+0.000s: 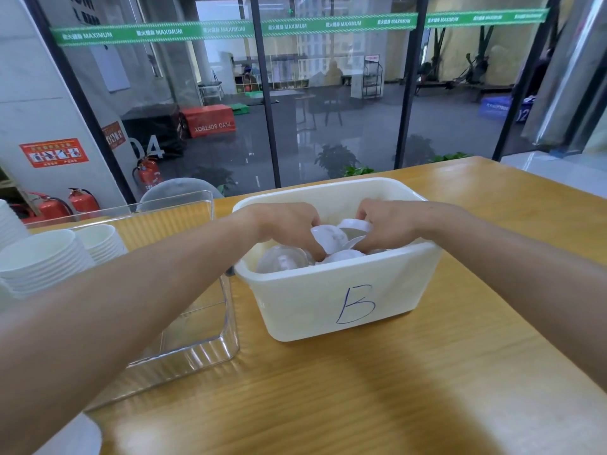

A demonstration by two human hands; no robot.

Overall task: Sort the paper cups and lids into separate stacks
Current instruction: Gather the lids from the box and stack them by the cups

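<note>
A white plastic bin (345, 290) marked with a blue "B" stands on the wooden table and holds several white lids and cups. Both hands reach into it from above. My left hand (289, 224) curls its fingers round a white lid (328, 238) near the bin's middle. My right hand (389, 224) grips another white lid (356, 226) just to the right of it. A clear domed lid (281, 261) lies in the bin's left part. Stacks of white paper cups (46, 257) lie at the left.
A clear plastic tray (210, 343) stands left of the bin, under my left forearm. The wooden table (361, 389) ends at a glass wall behind. A grey chair back (177, 192) shows beyond the table's far edge.
</note>
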